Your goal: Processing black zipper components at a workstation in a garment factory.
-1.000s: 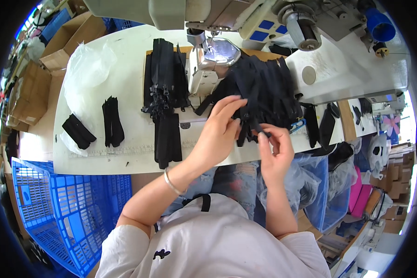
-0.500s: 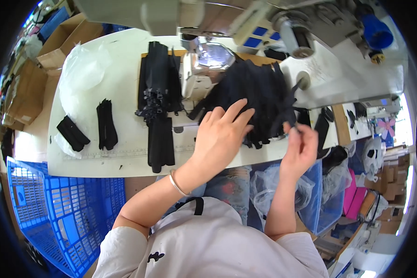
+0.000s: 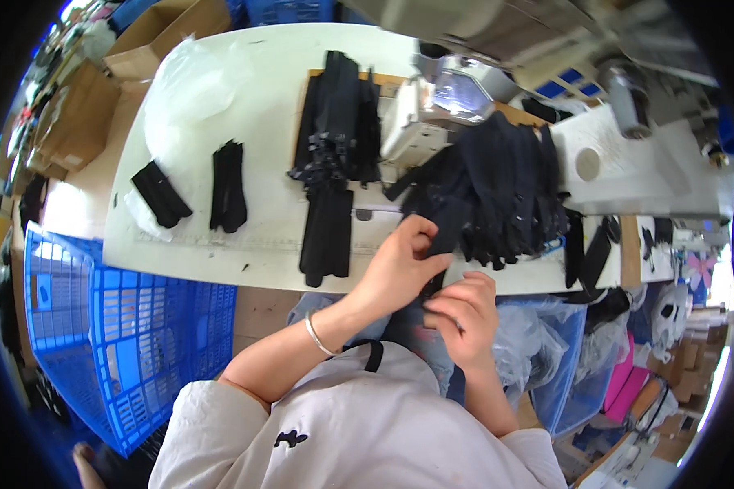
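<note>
My left hand [image 3: 404, 265] is closed on a black zipper [image 3: 442, 244] at the table's front edge, thumb and fingers pinching it. Just to its right and nearer my body, my right hand [image 3: 466, 316] has curled fingers at the zipper's lower end; the fingertips partly hide what they hold. Beyond both hands, a large loose pile of black zippers [image 3: 506, 187] spreads below the sewing machine head [image 3: 457, 94]. Left of the machine lies a stacked bundle of black zippers [image 3: 330, 163], with sliders clustered at its middle.
Two small black bundles [image 3: 228, 187] and a clear plastic bag [image 3: 192, 98] lie on the white table [image 3: 269, 98]. A blue crate [image 3: 139, 334] stands at the lower left, cardboard boxes [image 3: 77, 118] beyond. Plastic-lined blue bins [image 3: 563, 359] stand at the right, below the table edge.
My right hand has moved from the pile's right side down and left, beside my left hand. My left hand has come off the pile toward me and now pinches a zipper. The view has shifted.
</note>
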### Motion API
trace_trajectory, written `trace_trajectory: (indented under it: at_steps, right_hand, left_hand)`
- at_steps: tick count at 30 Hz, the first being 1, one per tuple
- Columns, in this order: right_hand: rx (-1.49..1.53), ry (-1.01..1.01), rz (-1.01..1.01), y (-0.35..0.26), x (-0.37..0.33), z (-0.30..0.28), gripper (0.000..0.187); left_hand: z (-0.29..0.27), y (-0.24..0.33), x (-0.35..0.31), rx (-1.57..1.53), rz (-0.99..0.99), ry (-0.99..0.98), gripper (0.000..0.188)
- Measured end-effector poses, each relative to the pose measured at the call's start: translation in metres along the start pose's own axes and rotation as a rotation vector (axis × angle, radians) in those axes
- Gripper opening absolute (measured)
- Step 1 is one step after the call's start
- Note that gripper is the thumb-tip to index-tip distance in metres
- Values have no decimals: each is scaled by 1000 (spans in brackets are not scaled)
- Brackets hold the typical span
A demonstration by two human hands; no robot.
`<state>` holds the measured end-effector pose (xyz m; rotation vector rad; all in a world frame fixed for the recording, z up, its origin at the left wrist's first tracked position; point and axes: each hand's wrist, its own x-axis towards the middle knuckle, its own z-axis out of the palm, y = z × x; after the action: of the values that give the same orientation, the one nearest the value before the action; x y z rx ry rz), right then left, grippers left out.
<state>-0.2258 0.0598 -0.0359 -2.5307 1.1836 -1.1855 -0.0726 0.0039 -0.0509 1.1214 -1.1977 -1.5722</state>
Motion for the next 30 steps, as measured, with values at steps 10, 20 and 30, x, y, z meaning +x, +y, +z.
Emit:
trace_trajectory:
  at_steps: [10,20,30]
  right_hand:
    - [574,60,810,-15,-25,10,33]
    - [318,-69,505,-21,-2,12,4]
    - [740,29,843,-24,7,3,52]
  left_hand:
    - [10,6,-24,-356,11,5,26]
    - [-17,19,-36,-169,115,290,25]
    - [-81,39,-47,1100,274,473,40]
